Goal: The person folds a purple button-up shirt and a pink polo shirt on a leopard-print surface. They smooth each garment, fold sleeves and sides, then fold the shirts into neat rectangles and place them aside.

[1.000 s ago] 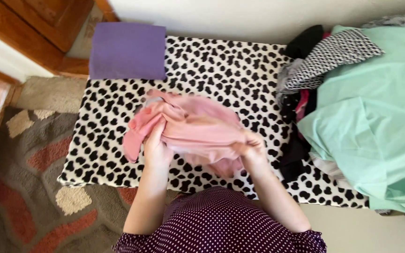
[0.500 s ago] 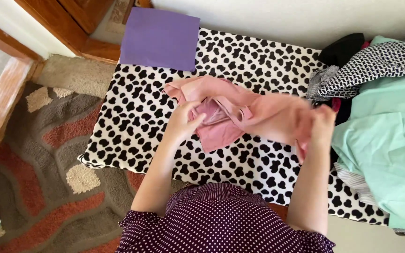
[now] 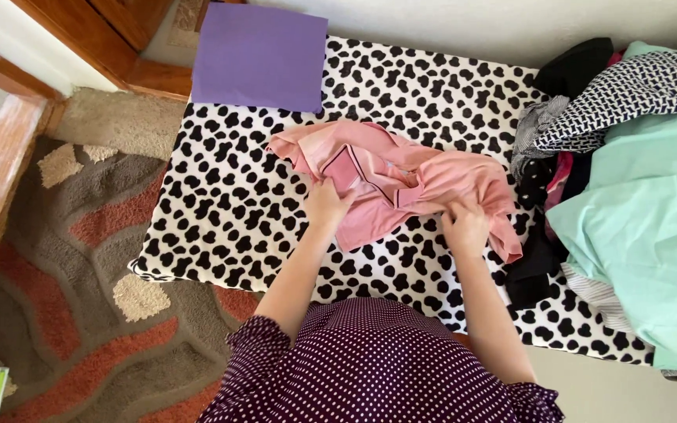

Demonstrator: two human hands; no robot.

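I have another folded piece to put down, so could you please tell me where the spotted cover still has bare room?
Bare patches: left of the pink garment, below the purple folded cloth; and the far strip between that cloth and the clothes pile. The right side is crowded by the pile.

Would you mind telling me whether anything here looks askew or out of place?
Nothing is damaged or spilled. The pink garment lies crumpled and twisted on the spotted cloth, with the left hand and right hand gripping it. The purple folded piece overhangs the cloth's far edge, and the clothes pile is jumbled.
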